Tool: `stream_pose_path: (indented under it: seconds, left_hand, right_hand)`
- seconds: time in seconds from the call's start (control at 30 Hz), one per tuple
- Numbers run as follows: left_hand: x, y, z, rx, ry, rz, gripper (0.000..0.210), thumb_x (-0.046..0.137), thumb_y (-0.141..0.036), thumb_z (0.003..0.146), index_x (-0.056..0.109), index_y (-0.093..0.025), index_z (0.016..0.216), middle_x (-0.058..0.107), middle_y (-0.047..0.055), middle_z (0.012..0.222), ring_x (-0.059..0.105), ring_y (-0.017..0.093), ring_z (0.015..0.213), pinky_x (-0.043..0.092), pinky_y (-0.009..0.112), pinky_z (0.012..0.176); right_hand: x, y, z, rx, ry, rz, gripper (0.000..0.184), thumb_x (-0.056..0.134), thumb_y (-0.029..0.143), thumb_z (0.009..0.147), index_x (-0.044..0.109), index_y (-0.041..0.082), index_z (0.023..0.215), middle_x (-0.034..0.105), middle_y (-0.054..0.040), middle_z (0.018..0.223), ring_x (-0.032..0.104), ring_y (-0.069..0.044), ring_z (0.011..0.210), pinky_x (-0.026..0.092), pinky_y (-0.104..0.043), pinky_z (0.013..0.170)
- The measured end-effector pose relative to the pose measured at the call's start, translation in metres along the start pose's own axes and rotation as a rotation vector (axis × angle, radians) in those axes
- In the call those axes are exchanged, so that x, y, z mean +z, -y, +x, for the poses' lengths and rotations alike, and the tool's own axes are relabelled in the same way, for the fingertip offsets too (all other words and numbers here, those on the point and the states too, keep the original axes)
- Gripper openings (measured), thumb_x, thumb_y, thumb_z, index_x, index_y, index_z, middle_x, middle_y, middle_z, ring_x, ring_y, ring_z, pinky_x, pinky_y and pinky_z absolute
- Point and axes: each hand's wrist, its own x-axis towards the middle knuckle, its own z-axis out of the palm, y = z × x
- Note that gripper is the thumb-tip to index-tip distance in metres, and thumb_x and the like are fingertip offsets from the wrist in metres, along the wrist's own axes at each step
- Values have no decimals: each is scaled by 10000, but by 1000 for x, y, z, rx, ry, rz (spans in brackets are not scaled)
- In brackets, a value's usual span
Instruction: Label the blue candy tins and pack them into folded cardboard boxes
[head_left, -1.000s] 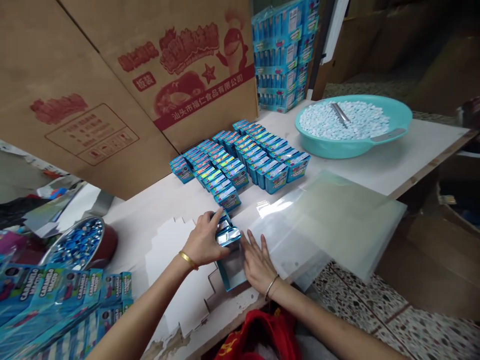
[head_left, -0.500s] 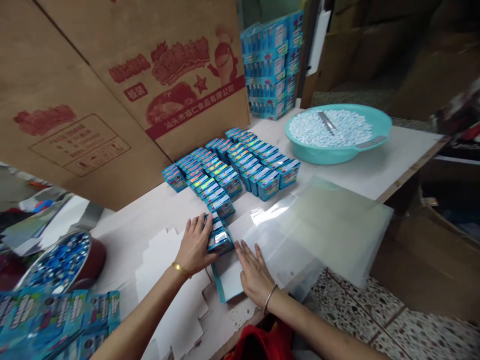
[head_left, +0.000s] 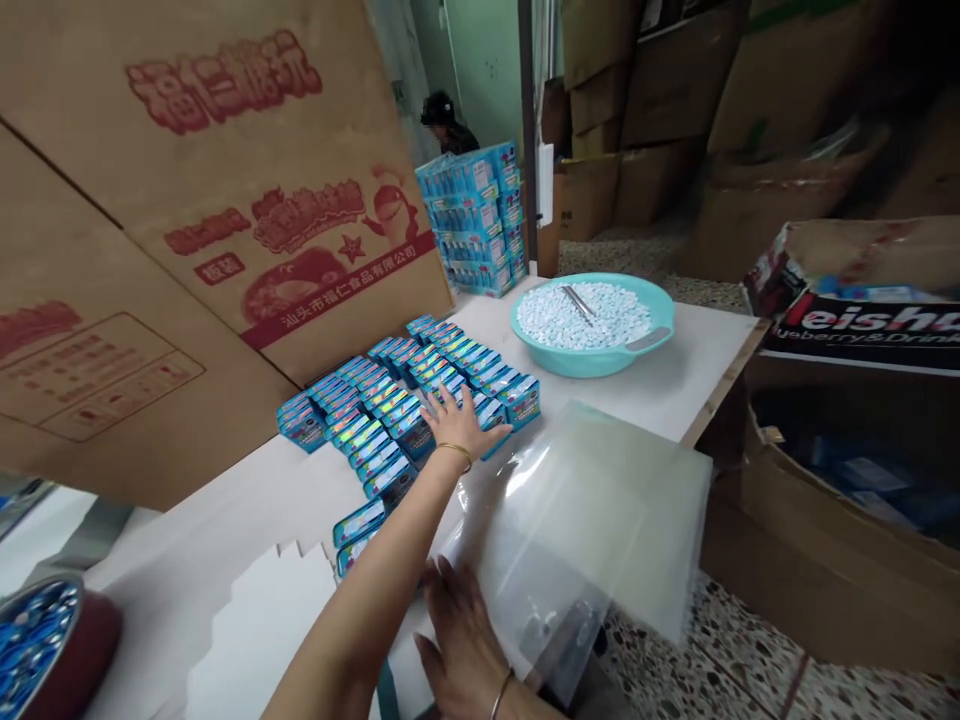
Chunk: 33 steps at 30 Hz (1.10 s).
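My left hand (head_left: 461,428) reaches across with its fingers spread, at the front of the rows of small blue boxes (head_left: 409,425); whether it touches them I cannot tell. Under my left forearm two blue boxes (head_left: 358,522) sit apart from the rows. My right hand (head_left: 459,640) lies at the near table edge, fingers stretched and thumb out, beside clear plastic sheets (head_left: 600,500). Close to it shows the teal edge (head_left: 387,690) of a white-bottomed tray, mostly hidden by my arm. White stepped card sheets (head_left: 262,630) lie left of my forearm.
A teal basin (head_left: 592,362) of pale tablets, with a metal scoop or tongs on top, stands at the back right. Big cartons (head_left: 225,380) wall the left. Wrapped blue packs (head_left: 480,220) are stacked behind. A red pot (head_left: 94,640) stands lower left; a person (head_left: 450,125) is far back.
My left hand has let go of the near blue boxes and moved forward and right to the rows, its fingers spreading. The view has shifted; the right hand stays near the tray.
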Motion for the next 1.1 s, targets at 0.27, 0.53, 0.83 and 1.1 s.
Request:
stream_pose_path:
  seconds: [0.27,0.53,0.83,1.1]
  left_hand:
    - [6,-14,-12,64,-73,97,905,634,-541,685,283,-153,1424,319,261,1437,243,483,1334,91,688,1037]
    - [-33,8,-34,103,-67,-192,1109,763,-465,553,207,-151,1460,369,198,1343,366,402,1253,367,510,1003]
    - [-87,130,-239,298,-53,-665,1159,689,-691,585,75,-264,1471,393,117,1365,436,317,1247,431,440,997]
    - [-32,150,-279,323,-11,-354,921,754,-491,608,357,-242,1401,390,131,1334,407,313,1243,376,471,1041]
  right_hand:
    - [-35,10,8,55,108,135,651,420,321,896,241,73,1470,221,-136,1532,106,-279,1428,125,-538,1162]
    - [-29,5,3,71,100,27,682,410,209,841,213,18,1465,272,-166,1513,154,-267,1424,103,-521,1156]
    - [-4,-10,-6,-1,-95,121,490,272,173,916,428,103,1375,465,-131,1408,315,-238,1369,181,-509,1132]
    - [1,-22,-10,-30,-76,190,514,269,255,948,324,127,1442,437,-123,1429,345,-199,1360,228,-485,1129]
